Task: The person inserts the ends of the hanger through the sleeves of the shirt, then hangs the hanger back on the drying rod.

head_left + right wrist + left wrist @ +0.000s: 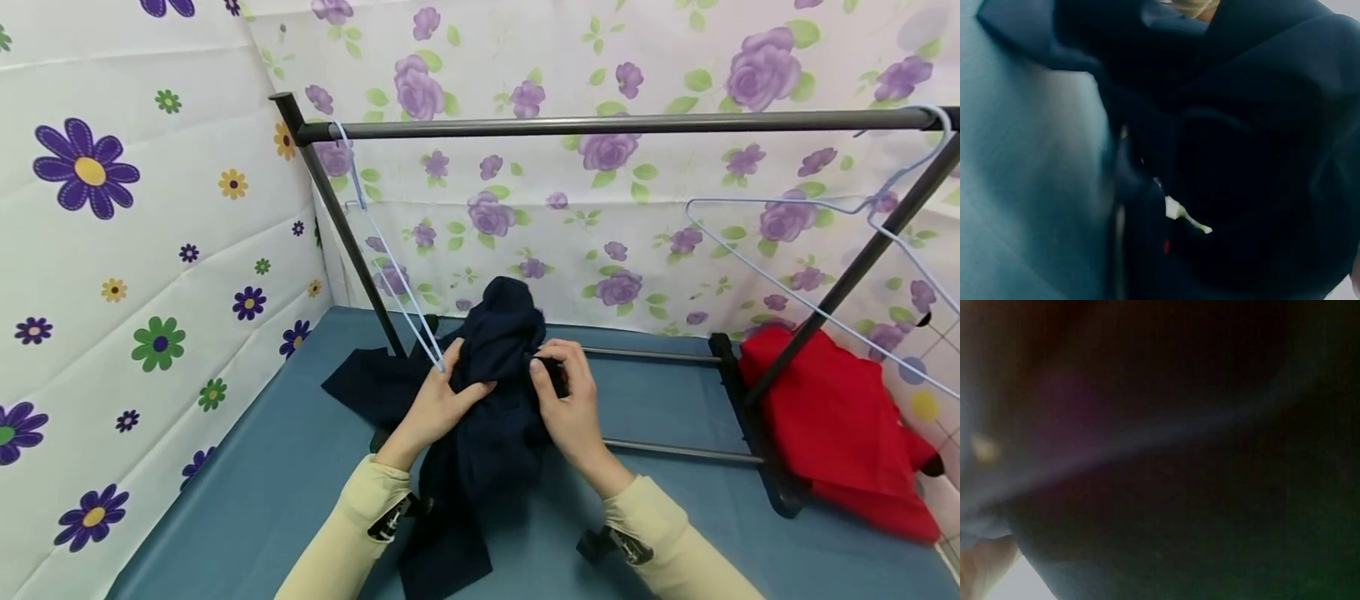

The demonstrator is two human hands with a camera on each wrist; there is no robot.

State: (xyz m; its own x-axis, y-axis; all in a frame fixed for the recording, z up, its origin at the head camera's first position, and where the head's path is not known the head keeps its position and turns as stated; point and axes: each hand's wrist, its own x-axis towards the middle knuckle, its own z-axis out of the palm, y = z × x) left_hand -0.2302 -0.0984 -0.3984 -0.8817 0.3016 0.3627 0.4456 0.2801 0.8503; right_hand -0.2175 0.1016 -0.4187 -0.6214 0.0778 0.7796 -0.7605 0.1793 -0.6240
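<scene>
A dark navy garment (498, 433) hangs bunched between the two hands in the head view, its lower parts lying on the blue surface. My left hand (435, 410) grips its left side, thumb across the front and the other fingers partly hidden. On the other side my right hand (568, 400) pinches a fold between thumb and fingers. A pale blue hanger (405, 292) dangles from the rail; its lower end overlaps my left hand, and I cannot tell whether they touch. Dark cloth (1179, 506) fills the left wrist view, blurred. In the right wrist view a small white tag (1175, 208) shows inside the garment.
A dark metal rack with a top rail (525, 127) stands on the blue surface (247, 483). A second pale blue hanger (780, 200) hangs at its right end. Red cloth (832, 425) lies beside the right foot of the rack. Flowered sheets (495, 67) line the back and left.
</scene>
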